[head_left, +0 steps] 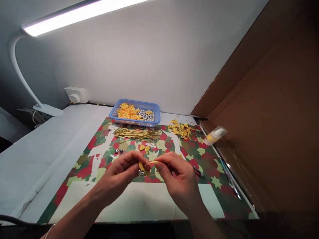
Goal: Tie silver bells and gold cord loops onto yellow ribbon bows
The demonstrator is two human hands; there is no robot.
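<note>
My left hand (124, 169) pinches a small yellow ribbon bow (141, 166) between thumb and fingertips. Just under the bow hang shiny silver bells (141, 172), close to the left thumb. From the bow a thin gold cord (151, 162) runs across to my right hand (178, 174), whose thumb and forefinger are closed on it. A loop of the cord shows below the fingers. Beyond the hands, another yellow bow (145, 148) lies on the patterned mat, and two loose silver bells (119, 151) rest to its left.
A blue basket (134, 122) holds yellow bows and silver balls. Before it lies a bundle of gold cords (136, 133). Corded bows (181, 128) are heaped to the right, near a small bottle (214, 136). A cardboard wall (269, 99) borders the right; a lamp (84, 16) hangs above.
</note>
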